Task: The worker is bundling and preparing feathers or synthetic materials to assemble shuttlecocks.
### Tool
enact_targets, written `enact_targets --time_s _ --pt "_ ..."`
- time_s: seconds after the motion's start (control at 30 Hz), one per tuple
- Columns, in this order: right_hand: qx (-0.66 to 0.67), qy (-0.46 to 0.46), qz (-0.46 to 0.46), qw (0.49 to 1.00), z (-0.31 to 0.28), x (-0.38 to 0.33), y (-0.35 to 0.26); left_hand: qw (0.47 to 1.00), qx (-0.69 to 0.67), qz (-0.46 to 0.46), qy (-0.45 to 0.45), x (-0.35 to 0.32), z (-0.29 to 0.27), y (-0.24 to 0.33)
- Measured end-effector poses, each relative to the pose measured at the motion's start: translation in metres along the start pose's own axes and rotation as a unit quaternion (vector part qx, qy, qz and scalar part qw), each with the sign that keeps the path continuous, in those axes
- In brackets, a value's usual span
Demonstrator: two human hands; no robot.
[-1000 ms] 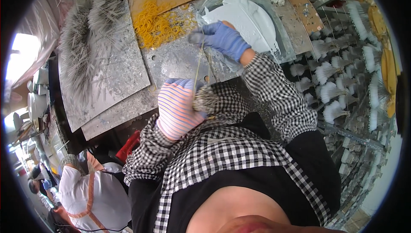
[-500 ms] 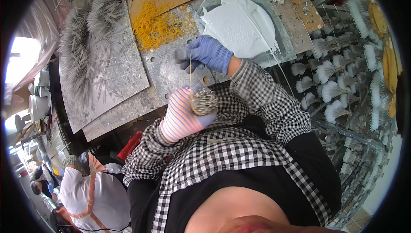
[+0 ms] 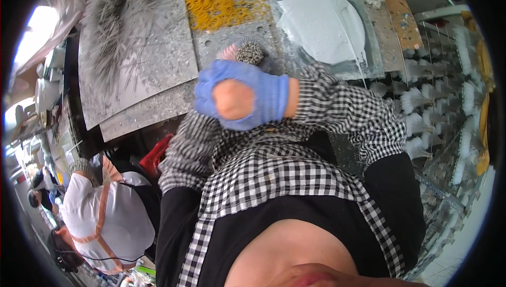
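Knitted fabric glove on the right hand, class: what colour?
Blue: the knitted glove on the right hand shows best in the head view.

Yellow rings (image 3: 211, 3), bristles (image 3: 105, 36) on worktop (image 3: 150, 112)

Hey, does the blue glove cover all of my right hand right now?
No, the blue glove has a large round opening, with bare skin of the right hand showing through it.
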State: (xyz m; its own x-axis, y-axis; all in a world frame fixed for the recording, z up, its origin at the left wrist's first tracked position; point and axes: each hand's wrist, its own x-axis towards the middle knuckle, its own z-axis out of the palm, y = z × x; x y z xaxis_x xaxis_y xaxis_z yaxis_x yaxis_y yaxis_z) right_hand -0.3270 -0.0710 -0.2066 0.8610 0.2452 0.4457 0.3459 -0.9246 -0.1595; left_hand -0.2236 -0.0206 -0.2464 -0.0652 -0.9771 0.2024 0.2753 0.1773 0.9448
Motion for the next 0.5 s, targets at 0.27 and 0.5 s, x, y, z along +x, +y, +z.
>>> enact_targets --time_s 0.27,0.5 --pt "0.237 0.151 0.318 0.905 -0.074 -0.075 0.044 0.965 0.168 0.181 0.084 0.03 -0.02 0.027" --pt "0.447 0.027 0.447 0.774 0.041 -0.105 0.068 0.63 0.728 -0.117 -0.244 0.106 0.031 0.058"
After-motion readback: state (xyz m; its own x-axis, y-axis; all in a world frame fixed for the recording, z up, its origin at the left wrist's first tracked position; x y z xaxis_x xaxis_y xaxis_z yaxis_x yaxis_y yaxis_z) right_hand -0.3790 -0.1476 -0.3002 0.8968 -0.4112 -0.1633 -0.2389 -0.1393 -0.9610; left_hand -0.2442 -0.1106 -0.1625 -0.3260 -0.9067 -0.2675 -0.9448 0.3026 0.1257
